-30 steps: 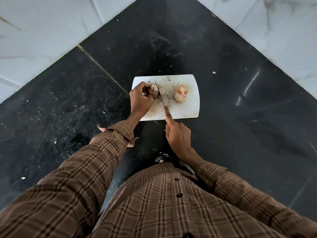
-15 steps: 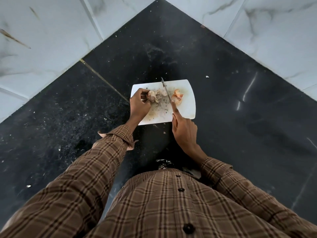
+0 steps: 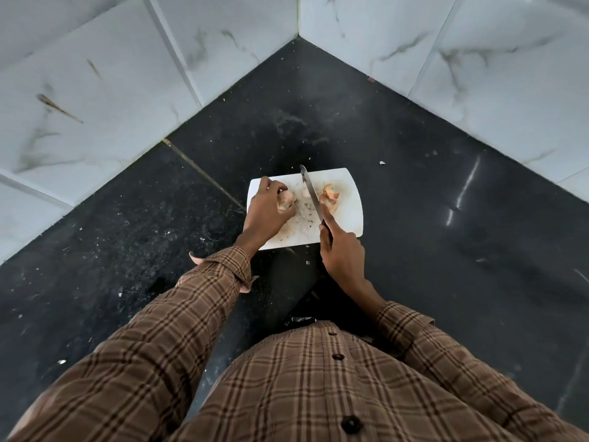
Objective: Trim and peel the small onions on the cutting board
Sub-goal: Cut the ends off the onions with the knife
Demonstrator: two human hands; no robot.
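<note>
Knife swung between two onions, left hand gripping one onion, right hand clasping knife, one cutting board

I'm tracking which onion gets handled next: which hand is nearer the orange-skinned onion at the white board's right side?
Right. The right hand, gripping the knife, is just below the orange-skinned onion; the left hand holds another onion across the board.

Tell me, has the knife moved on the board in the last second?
Yes. The knife has shifted right across the cutting board, away from the onion in the left hand, toward the right-side onion.
</note>
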